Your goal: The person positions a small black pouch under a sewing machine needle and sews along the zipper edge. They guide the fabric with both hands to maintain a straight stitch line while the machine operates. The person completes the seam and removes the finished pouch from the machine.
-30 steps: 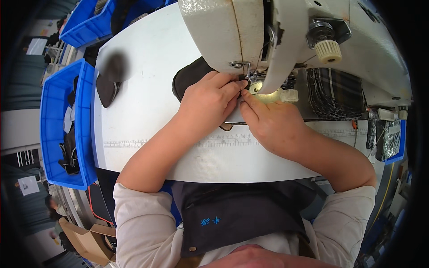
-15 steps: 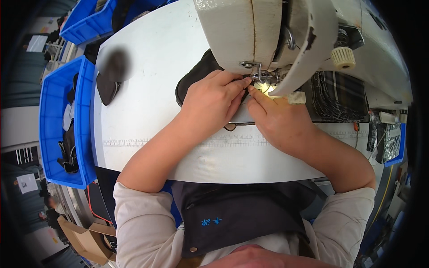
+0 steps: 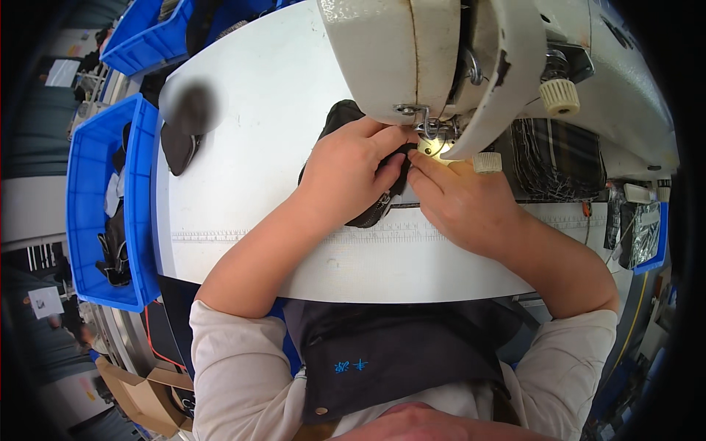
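Note:
A cream sewing machine (image 3: 441, 51) stands over a white table (image 3: 250, 154). A small black fabric piece with a zipper (image 3: 375, 209) lies under its needle, where a small lamp glows. My left hand (image 3: 349, 165) lies on top of the black piece and grips its edge beside the presser foot. My right hand (image 3: 460, 198) pinches the same piece from the right, fingertips at the needle. Most of the piece is hidden under my hands; its zipper end sticks out below my left palm.
A blue bin (image 3: 99, 198) with dark pieces hangs off the table's left side, and another blue bin (image 3: 147, 37) sits at the back left. A dark piece (image 3: 184, 128) lies near the table's left edge. Plaid fabric (image 3: 559, 158) lies behind the machine arm on the right.
The black piece has been turned under the needle: its zipper end now pokes out toward me below my left hand. Both hands stayed at the presser foot.

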`<act>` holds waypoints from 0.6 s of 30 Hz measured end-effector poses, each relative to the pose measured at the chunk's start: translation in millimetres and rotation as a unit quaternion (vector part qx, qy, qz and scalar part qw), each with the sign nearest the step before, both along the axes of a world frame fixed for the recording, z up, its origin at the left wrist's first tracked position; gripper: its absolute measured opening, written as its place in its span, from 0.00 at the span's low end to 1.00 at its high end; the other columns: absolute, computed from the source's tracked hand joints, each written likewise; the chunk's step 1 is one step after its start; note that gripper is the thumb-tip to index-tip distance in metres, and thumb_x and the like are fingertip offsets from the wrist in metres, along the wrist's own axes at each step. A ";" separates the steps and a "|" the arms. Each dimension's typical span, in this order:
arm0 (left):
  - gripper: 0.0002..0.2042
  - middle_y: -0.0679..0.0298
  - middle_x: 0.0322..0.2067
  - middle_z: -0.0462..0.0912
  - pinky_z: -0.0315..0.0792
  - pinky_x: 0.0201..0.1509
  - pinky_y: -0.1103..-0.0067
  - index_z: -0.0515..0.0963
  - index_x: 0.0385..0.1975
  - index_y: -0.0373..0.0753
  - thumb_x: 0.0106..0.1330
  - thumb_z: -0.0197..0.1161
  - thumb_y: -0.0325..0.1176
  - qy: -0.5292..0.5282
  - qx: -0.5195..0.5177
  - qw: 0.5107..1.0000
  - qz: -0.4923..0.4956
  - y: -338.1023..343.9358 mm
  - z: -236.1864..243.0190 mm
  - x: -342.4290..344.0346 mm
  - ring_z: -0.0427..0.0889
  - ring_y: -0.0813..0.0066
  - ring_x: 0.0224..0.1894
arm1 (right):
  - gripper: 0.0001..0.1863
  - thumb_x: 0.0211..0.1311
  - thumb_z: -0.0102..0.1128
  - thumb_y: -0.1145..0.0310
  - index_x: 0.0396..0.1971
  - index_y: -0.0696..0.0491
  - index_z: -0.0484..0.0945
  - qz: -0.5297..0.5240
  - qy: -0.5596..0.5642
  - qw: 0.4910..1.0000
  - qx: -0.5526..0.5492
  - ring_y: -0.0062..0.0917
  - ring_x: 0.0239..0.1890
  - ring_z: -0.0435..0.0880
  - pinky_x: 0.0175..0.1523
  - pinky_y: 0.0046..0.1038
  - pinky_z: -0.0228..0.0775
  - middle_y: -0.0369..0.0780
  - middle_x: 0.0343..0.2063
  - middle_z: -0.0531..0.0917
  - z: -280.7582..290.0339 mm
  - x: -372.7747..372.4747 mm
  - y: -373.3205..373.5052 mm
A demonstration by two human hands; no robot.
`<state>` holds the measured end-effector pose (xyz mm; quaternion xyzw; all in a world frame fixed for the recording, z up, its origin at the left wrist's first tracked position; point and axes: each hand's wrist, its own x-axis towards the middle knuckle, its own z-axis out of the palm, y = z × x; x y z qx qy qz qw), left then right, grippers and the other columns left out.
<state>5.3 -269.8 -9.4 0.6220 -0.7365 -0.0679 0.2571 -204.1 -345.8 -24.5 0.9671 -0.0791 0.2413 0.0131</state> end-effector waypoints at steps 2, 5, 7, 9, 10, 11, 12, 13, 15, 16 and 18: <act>0.11 0.64 0.45 0.87 0.84 0.44 0.68 0.86 0.46 0.45 0.63 0.69 0.28 0.003 0.009 1.000 0.009 0.0 1.2 0.1 0.88 0.59 0.43 | 0.12 0.52 0.65 0.70 0.37 0.56 0.83 0.007 -0.013 1.000 -0.011 0.24 0.32 0.88 0.29 0.27 0.77 0.43 0.42 0.87 -0.5 1.2 0.5; 0.10 0.64 0.44 0.88 0.84 0.44 0.68 0.87 0.44 0.43 0.63 0.70 0.28 0.008 0.004 1.000 0.015 0.0 -1.4 -0.1 0.88 0.60 0.43 | 0.12 0.52 0.66 0.70 0.37 0.56 0.83 0.000 -0.012 1.000 -0.012 0.25 0.32 0.87 0.29 0.27 0.77 0.42 0.41 0.87 -2.2 2.4 2.3; 0.10 0.64 0.44 0.88 0.84 0.44 0.68 0.87 0.43 0.43 0.63 0.71 0.29 0.014 -0.008 1.000 0.011 1.0 -3.1 0.2 0.88 0.60 0.43 | 0.12 0.52 0.66 0.70 0.37 0.56 0.83 -0.005 0.001 1.000 -0.018 0.25 0.32 0.87 0.29 0.27 0.77 0.41 0.40 0.87 -1.7 2.0 3.8; 0.11 0.64 0.43 0.88 0.83 0.44 0.68 0.87 0.44 0.43 0.63 0.73 0.31 0.023 -0.022 0.999 0.004 2.2 -3.6 0.6 0.88 0.60 0.42 | 0.12 0.52 0.66 0.69 0.37 0.56 0.83 -0.006 0.019 0.999 -0.034 0.25 0.32 0.87 0.29 0.26 0.77 0.41 0.40 0.87 0.6 1.3 4.4; 0.10 0.63 0.43 0.88 0.83 0.44 0.68 0.86 0.44 0.42 0.63 0.73 0.31 0.028 -0.017 0.999 0.007 2.2 -3.3 0.7 0.88 0.60 0.42 | 0.12 0.52 0.66 0.69 0.37 0.56 0.83 -0.004 0.013 0.999 -0.033 0.25 0.32 0.87 0.30 0.27 0.77 0.41 0.40 0.86 0.1 1.7 4.2; 0.10 0.63 0.43 0.88 0.83 0.44 0.68 0.86 0.43 0.42 0.62 0.74 0.32 0.033 -0.012 0.999 0.010 1.8 -2.7 0.4 0.88 0.59 0.42 | 0.12 0.52 0.66 0.69 0.37 0.55 0.83 -0.002 0.008 0.999 -0.033 0.25 0.32 0.87 0.30 0.27 0.77 0.41 0.40 0.86 -0.6 2.0 3.5; 0.10 0.63 0.42 0.88 0.83 0.44 0.68 0.86 0.43 0.42 0.62 0.74 0.33 0.039 -0.007 0.999 0.013 1.7 -1.9 0.2 0.88 0.59 0.42 | 0.11 0.52 0.66 0.69 0.37 0.55 0.83 0.000 0.003 0.999 -0.033 0.25 0.32 0.87 0.30 0.28 0.77 0.41 0.40 0.86 -1.0 2.3 2.8; 0.12 0.63 0.43 0.87 0.83 0.44 0.68 0.84 0.43 0.42 0.61 0.75 0.34 0.031 0.004 1.000 0.001 2.5 0.0 1.8 0.87 0.59 0.44 | 0.11 0.53 0.66 0.69 0.36 0.55 0.83 -0.003 0.007 1.000 -0.025 0.26 0.31 0.87 0.30 0.28 0.77 0.40 0.37 0.86 0.9 2.2 1.9; 0.14 0.63 0.46 0.86 0.83 0.45 0.68 0.82 0.42 0.41 0.60 0.77 0.35 0.016 0.026 0.999 -0.024 4.5 6.3 5.8 0.87 0.58 0.46 | 0.09 0.55 0.66 0.69 0.36 0.54 0.83 -0.010 0.016 1.000 -0.011 0.28 0.30 0.87 0.30 0.30 0.78 0.39 0.33 0.85 6.4 1.3 -0.8; 0.15 0.63 0.47 0.85 0.83 0.46 0.68 0.81 0.43 0.41 0.59 0.77 0.36 -0.003 0.032 0.999 -0.023 6.0 9.9 3.7 0.86 0.58 0.48 | 0.08 0.56 0.66 0.69 0.35 0.53 0.83 -0.033 0.024 0.999 -0.011 0.29 0.29 0.87 0.30 0.31 0.78 0.38 0.30 0.85 5.6 0.5 -3.2; 0.18 0.63 0.50 0.84 0.82 0.48 0.68 0.79 0.43 0.41 0.57 0.79 0.37 -0.041 0.043 0.998 -0.022 11.8 16.5 -2.3 0.85 0.58 0.51 | 0.07 0.57 0.67 0.69 0.35 0.52 0.84 -0.068 0.032 0.997 0.000 0.32 0.28 0.86 0.31 0.33 0.78 0.37 0.25 0.83 4.6 -2.5 -9.4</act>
